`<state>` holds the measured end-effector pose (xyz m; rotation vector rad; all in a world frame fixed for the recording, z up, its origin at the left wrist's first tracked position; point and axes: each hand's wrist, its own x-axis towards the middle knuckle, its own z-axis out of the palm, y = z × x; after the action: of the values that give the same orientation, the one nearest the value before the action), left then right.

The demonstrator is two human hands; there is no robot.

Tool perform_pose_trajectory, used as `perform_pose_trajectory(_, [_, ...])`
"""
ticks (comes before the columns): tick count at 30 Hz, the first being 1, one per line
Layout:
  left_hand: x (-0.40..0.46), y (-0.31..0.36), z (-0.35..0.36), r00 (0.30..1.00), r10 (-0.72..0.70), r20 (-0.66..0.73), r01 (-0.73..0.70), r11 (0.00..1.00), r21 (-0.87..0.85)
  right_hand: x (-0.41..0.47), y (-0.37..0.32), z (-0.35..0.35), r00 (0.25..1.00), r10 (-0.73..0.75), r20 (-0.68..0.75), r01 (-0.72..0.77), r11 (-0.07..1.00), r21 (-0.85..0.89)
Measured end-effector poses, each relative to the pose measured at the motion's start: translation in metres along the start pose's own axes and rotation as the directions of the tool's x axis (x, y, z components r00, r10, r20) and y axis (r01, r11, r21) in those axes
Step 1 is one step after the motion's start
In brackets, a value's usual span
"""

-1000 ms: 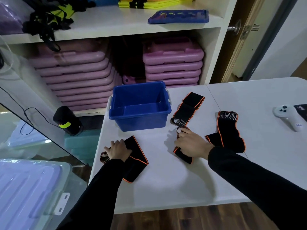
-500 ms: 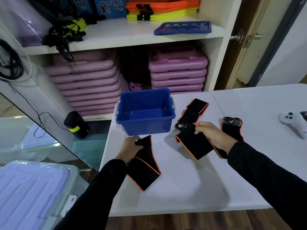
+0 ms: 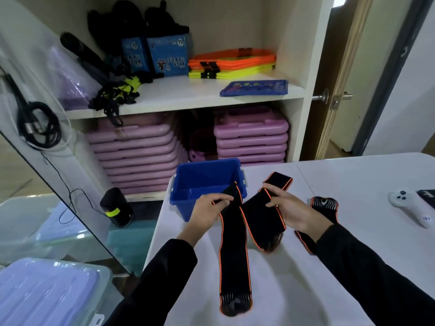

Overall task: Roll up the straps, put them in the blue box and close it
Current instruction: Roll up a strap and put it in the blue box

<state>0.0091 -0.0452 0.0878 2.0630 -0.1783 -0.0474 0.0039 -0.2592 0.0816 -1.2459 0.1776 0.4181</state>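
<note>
Both hands are raised above the white tabletop (image 3: 329,278), just in front of the blue box (image 3: 207,182), each closed on a black strap with orange edging. The left hand (image 3: 207,212) sits palm-down with the wrist bent, thumb and fingers pinching the top end of the long strap (image 3: 233,250); from that pinch the strap hangs straight down toward the near tabletop edge, its ribbed end lowest. The upper tip of this strap overlaps the front rim of the blue box. The right hand (image 3: 289,208) is just right of the box's front corner, palm turned inward, fingers curled over the upper edge of the second strap (image 3: 263,220), which droops in a shorter, wider fold, its bottom blurred. The two hands are near each other, the straps hanging side by side between them. Both forearms, in black sleeves, reach in from the near edge and angle toward the box.

The blue box stands open at the far left corner of the tabletop. To its right a third strap (image 3: 280,181) lies flat, and farther right a fourth strap (image 3: 324,205) lies partly hidden behind the right wrist.
</note>
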Motion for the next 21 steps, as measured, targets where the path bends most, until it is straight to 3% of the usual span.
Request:
perform_pose_trajectory(7, [0.005,0.02,0.001,0.998,-0.03,-0.049,0.027,0.998,-0.059,-0.008,-0.024,0.007,0.992,-0.122,-0.034,0.124,0.99,0.07])
perform_pose_trajectory(12, [0.004,0.029,0.011,0.966,-0.25,0.064,0.246,0.967,0.068,-0.004,-0.029,0.017,0.985,-0.164,-0.06,0.167,0.985,0.047])
perform_pose_trajectory(15, [0.003,0.027,0.017,0.94,-0.307,0.149,0.331,0.926,-0.182,-0.003,-0.028,0.019,0.983,-0.182,-0.021,0.182,0.983,0.026])
perform_pose_trajectory(21, [0.012,0.022,0.015,0.921,-0.325,0.216,0.389,0.73,-0.561,-0.01,-0.009,0.018,0.988,-0.088,0.13,0.118,0.964,-0.237])
